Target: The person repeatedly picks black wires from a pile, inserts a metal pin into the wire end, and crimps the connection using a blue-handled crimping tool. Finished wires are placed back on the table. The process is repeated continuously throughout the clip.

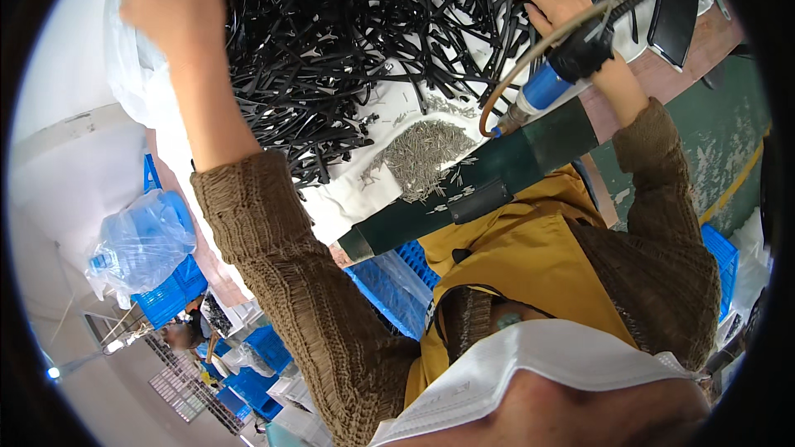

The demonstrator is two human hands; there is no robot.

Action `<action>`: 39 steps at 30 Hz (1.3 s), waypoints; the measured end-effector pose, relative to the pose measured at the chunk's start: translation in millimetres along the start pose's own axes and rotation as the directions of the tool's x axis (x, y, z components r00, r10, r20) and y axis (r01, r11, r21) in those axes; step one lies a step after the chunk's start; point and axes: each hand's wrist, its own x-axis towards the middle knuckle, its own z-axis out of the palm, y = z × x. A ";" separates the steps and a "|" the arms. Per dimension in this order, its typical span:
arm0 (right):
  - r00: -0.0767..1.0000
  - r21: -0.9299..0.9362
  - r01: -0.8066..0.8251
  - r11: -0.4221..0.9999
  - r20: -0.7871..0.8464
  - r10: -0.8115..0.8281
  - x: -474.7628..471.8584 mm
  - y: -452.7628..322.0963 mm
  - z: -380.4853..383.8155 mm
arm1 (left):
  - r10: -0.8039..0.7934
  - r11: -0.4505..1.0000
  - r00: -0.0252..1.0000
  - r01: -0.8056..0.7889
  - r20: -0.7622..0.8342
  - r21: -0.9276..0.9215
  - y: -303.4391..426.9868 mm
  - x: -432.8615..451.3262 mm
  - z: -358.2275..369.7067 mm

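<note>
My left hand (174, 3) is raised at the upper left, blurred and partly cut off by the picture's edge. Its fingers are bent, and whether they hold anything is not visible. My right hand (556, 0) rests at the right side of a heap of slender black plastic pieces (348, 31). Its fingers are bent and apart, the tips by the pieces, with nothing seen in its grasp. Below that wrist lies a blue and black power screwdriver (543, 88) with a hose (528, 59). A pile of small metal pins (425, 152) sits on white cloth (372, 189) nearer my body.
A black smartphone (674, 15) lies at the table's right. A dark green mat (515, 158) lines the front edge, with a small black block (479, 202) on it. Blue crates (171, 292) and a bagged water bottle (146, 233) stand left. Farther back is a person (186, 332).
</note>
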 end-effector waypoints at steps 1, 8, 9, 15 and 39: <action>1.000 -0.023 -0.010 1.000 -0.021 0.009 0.0 -1.7 -0.6 | -0.043 0.999 0.998 0.043 -0.054 -0.002 -10.4 3.9 -0.6; 0.968 0.426 -0.214 0.879 -0.030 0.250 -12.1 2.4 -16.0 | -0.741 0.573 0.592 0.314 -0.315 -0.757 -2.3 42.5 -61.6; 0.948 0.550 -0.232 0.803 -0.059 0.314 -13.3 6.3 -17.6 | -0.870 0.296 0.462 0.204 -0.175 -0.933 14.1 40.7 -74.8; 0.726 0.876 0.055 0.479 -0.364 0.583 -10.4 13.4 -53.2 | -0.776 -0.115 0.579 0.259 0.250 -0.959 155.6 -61.4 -90.5; 0.935 0.961 -0.238 0.137 0.189 0.300 -66.2 -211.3 -59.7 | -0.768 -0.640 0.112 -0.180 0.630 -0.747 335.4 -213.4 -121.8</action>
